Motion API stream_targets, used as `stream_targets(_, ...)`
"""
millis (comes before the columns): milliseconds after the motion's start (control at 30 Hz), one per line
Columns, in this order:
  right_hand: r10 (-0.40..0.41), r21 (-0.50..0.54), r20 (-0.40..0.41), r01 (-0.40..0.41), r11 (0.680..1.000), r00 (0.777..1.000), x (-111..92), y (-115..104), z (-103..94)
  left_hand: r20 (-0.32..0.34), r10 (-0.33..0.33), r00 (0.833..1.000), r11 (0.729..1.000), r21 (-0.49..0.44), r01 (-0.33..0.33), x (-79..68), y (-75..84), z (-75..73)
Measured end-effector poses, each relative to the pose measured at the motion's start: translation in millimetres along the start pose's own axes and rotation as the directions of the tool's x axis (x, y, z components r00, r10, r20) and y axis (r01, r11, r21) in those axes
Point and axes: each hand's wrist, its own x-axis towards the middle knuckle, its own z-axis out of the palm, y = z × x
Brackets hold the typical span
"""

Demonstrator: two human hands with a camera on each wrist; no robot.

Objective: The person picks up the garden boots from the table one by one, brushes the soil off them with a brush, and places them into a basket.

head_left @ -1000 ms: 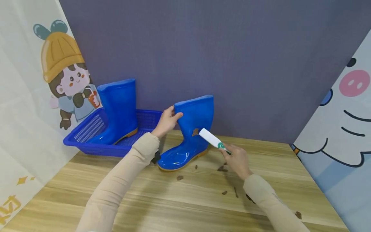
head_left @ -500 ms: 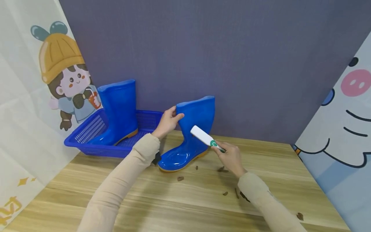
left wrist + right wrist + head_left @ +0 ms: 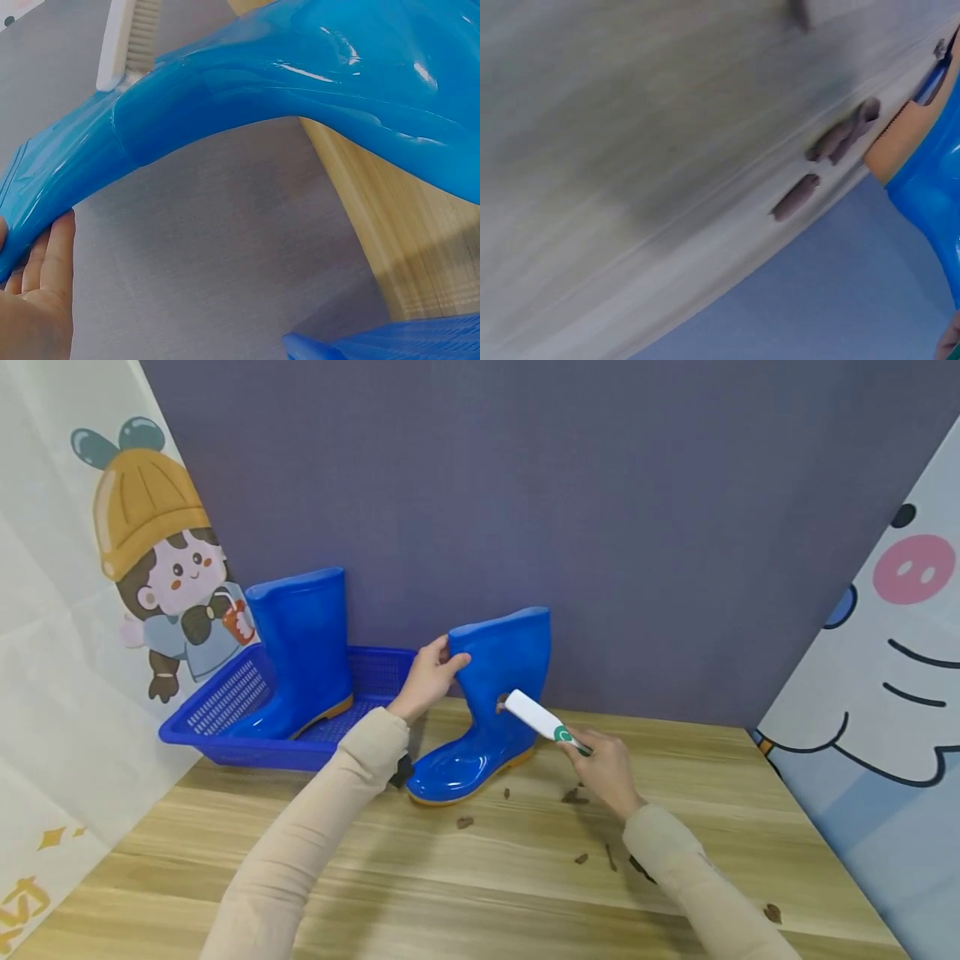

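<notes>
A blue rubber boot (image 3: pixel 502 660) stands upright on the table, its toe toward the lower left. My left hand (image 3: pixel 430 678) grips the top of its shaft at the front edge, thumb on the near side. In my right hand (image 3: pixel 606 770) is a white scrubbing brush (image 3: pixel 534 714) with a green mark near the grip. Its head lies against the boot's ankle, beside a small brown patch (image 3: pixel 501 702). In the left wrist view, the pale bristles (image 3: pixel 141 41) face the boot's surface. The right wrist view catches only the boot's heel (image 3: pixel 911 142) and lower shaft.
A purple-blue plastic basket (image 3: pixel 262 752) to the left holds a second blue boot (image 3: pixel 303 639). Several brown flakes (image 3: pixel 465 822) are scattered over the wooden table (image 3: pixel 420 893). A grey panel (image 3: pixel 562 510) rises right behind the boot.
The brush has slid left over the brown patch, then partly back right. Less of the patch shows now than a second ago. My left hand keeps its hold on the boot.
</notes>
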Motion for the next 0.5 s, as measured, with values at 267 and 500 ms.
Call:
stream_targets(267,-0.009,-0.017,-0.087,0.008,1.000,0.996,-4.0,9.2,-4.6,0.009,0.014,1.000,1.000,0.003,-0.014,-0.9,-1.2,-0.3)
stream_targets(500,-0.069,0.014,-0.140,0.071,0.997,0.988,1.5,-10.4,-2.8,-0.010,0.016,1.000,1.000,0.015,-0.016,1.2,-2.5,1.3)
